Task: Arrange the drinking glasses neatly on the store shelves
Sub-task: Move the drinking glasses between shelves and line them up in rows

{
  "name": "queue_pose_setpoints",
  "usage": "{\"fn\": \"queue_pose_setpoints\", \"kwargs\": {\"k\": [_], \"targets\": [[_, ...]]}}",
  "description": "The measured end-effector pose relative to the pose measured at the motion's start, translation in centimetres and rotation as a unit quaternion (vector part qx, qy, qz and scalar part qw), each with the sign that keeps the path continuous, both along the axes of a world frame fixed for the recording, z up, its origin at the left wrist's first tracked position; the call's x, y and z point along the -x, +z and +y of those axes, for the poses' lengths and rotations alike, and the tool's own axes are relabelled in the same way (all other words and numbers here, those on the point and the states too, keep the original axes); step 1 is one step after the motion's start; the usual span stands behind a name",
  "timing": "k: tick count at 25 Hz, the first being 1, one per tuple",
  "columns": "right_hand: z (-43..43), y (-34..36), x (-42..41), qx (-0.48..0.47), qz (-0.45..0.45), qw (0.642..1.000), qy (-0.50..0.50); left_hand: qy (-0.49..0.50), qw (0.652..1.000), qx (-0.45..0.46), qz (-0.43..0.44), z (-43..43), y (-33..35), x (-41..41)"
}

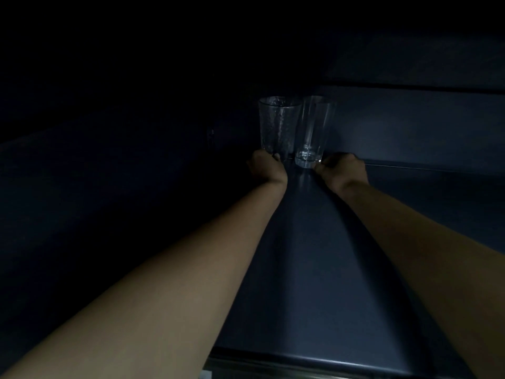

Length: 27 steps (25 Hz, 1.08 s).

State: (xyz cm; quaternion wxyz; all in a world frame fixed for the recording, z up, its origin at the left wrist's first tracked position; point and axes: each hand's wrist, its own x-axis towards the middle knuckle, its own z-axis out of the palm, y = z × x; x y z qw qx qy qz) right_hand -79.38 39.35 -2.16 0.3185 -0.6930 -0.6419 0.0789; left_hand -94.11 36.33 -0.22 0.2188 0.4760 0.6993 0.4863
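- Head view is very dim, so the finer details of the fingers are hard to make out.
- The left hand is seen from behind. Its fingers are curled round the foot of a tall, clear drinking glass with a dimpled wall, and the thumb is laid against the near side. The fingertips are hidden behind the glass.
- The right hand is curled with its knuckles up, and its fingertips are set against the right side of the thick base of a tall, clear, smooth-walled drinking glass. Whether that base is gripped or only touched cannot be told.
- Both glasses are stood upright, just beside each other, the dimpled one on the left. Whether their walls touch cannot be told.
- The glasses are placed far back on a dark blue, matt shelf board with a rounded front edge, near a dark back panel.
- Both bare forearms are stretched across the board and cut off at the lower edge.
- The left side and top are lost in shadow.
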Motion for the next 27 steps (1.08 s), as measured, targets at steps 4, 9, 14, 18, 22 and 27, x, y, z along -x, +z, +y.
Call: {"fn": "queue_pose_setpoints", "kwargs": {"k": [4, 9, 14, 18, 22, 27], "targets": [[-1.2, 0.3, -0.2, -0.006, 0.035, 0.999, 0.014, -0.009, 1.0, 0.002, -0.011, -1.3, 0.1, 0.4], [-5.8, 0.0, -0.6, 0.013, 0.022, 0.999, 0.036, -0.036, 0.999, -0.019, -0.014, -4.4, 0.1, 1.2], [-14.6, 1.2, -2.9, 0.05, 0.141, 0.987, 0.061, -0.144, 0.983, 0.039, -0.104, -10.8, 1.8, 0.5], [-22.7, 2.8, -6.5, 0.119, 0.183, 0.972, 0.082, -0.206, 0.958, 0.118, -0.163, -17.4, 2.8, -0.3], [-33.4, 3.6, -12.0, 0.057, 0.163, 0.984, 0.05, -0.258, 0.955, 0.072, -0.129, -25.1, 3.5, -2.0], [-50.5, 2.0, -17.6, 0.01, 0.202, 0.978, -0.048, -0.377, 0.915, 0.027, -0.14, -36.8, 4.0, -6.1]]}}
